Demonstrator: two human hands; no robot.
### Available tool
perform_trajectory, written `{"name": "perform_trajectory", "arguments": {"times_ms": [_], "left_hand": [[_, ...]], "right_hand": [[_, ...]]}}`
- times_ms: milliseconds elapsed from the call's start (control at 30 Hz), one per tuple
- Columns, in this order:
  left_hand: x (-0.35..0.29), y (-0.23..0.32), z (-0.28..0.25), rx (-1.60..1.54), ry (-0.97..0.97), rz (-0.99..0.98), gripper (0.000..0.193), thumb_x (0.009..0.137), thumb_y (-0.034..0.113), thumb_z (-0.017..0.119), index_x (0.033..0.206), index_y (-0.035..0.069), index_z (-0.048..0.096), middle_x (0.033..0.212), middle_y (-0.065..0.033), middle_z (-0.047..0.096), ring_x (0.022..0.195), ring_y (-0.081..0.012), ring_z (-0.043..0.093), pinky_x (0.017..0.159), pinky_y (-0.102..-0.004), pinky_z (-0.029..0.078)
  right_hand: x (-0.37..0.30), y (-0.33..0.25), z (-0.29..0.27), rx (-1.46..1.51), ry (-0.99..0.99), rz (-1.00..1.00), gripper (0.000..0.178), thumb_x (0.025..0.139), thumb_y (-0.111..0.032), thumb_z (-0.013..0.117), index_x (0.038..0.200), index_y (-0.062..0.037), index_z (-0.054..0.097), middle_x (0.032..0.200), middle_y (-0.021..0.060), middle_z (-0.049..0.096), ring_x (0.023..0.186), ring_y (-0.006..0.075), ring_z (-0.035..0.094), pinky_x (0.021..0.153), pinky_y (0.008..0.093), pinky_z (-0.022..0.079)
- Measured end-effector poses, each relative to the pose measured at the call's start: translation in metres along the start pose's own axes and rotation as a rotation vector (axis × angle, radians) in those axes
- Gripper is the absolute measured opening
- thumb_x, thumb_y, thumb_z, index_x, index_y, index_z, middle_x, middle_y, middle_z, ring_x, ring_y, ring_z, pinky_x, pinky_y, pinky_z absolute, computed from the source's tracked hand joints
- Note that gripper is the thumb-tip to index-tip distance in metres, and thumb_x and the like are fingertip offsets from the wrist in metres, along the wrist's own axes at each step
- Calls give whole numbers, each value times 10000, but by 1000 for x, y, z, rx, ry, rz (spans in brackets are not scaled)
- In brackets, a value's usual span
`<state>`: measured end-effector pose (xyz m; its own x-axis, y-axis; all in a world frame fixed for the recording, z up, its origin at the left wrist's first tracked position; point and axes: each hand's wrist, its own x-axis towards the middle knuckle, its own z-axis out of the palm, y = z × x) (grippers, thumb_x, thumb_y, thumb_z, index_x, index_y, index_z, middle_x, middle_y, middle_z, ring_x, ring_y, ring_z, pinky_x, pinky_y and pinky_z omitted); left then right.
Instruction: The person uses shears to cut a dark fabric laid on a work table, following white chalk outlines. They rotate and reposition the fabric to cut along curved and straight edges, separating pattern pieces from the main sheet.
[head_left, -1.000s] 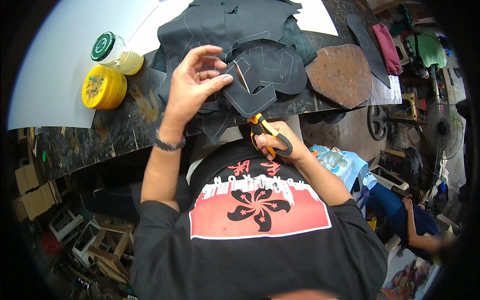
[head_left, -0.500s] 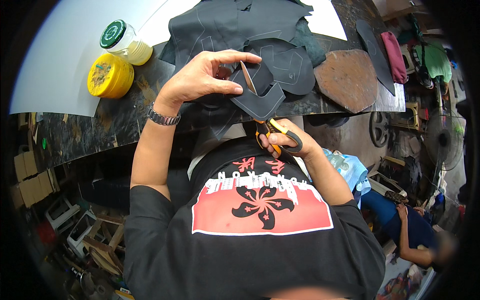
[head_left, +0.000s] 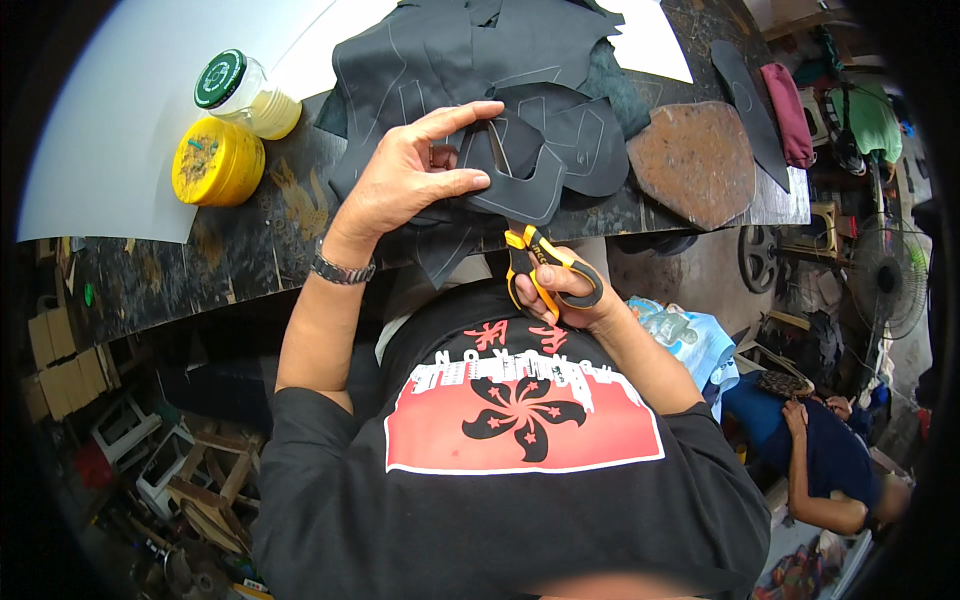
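Note:
My left hand [head_left: 415, 170] grips the edge of a black leather-like piece [head_left: 535, 197], with thumb and forefinger at its left side. The piece has a curved notch and a pale line drawn along its edge. In my right hand [head_left: 588, 300] is a pair of scissors [head_left: 545, 275] with yellow-and-black handles, fingers wrapped through the loops. One blade rises above the piece, between my left thumb and forefinger; the other is hidden by the piece. Behind lie stacked black sheets [head_left: 430, 60] with pale outlines, and a small black piece hangs at the table edge below my left hand.
A brown board [head_left: 693, 163] lies right on the dark table [head_left: 250, 265]. A yellow tub [head_left: 218, 165] and a green-lidded jar [head_left: 262, 105] stand left beside a white sheet [head_left: 110, 120]. Wooden stools [head_left: 215, 470] are lower left; a fan [head_left: 885, 265] and another person [head_left: 825, 450] are at right.
The black piece has turned so its lower corner points further right. My left hand has shifted slightly down and right, and more of the scissors' yellow handles shows below the piece.

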<state>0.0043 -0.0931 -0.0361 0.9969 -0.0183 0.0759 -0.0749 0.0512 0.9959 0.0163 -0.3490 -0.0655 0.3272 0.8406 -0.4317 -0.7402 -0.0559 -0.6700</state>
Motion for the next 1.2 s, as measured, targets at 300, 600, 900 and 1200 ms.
{"name": "perform_trajectory", "arguments": {"times_ms": [300,600,900,1200], "left_hand": [[-8,-3,13,-171,104,-41,611,787,-38,739,1354,31,523,1330,-84,521,763,-33,573,681,-186,533],[-14,-3,29,-146,240,-15,619,793,-41,730,1365,17,503,1356,-99,502,752,-42,606,663,-191,536],[-20,-8,43,-24,368,94,528,803,-50,721,1303,18,563,1242,-67,532,767,-47,609,674,-179,547],[-22,-7,54,-169,395,21,485,828,-38,705,1291,33,579,1154,-28,538,819,-48,593,677,-188,572]], "right_hand": [[1,8,-2,87,-27,-11,373,844,-340,693,770,6,577,628,59,534,463,105,490,415,205,390],[0,7,5,117,-40,-22,348,866,-330,682,761,-17,571,646,49,532,483,107,493,422,210,388],[-4,0,12,-56,45,-24,401,847,-392,706,801,-15,577,660,49,540,509,104,495,453,212,387],[-2,-1,16,-51,90,-49,348,845,-344,719,797,-26,585,698,25,548,551,86,523,461,209,408]]}}
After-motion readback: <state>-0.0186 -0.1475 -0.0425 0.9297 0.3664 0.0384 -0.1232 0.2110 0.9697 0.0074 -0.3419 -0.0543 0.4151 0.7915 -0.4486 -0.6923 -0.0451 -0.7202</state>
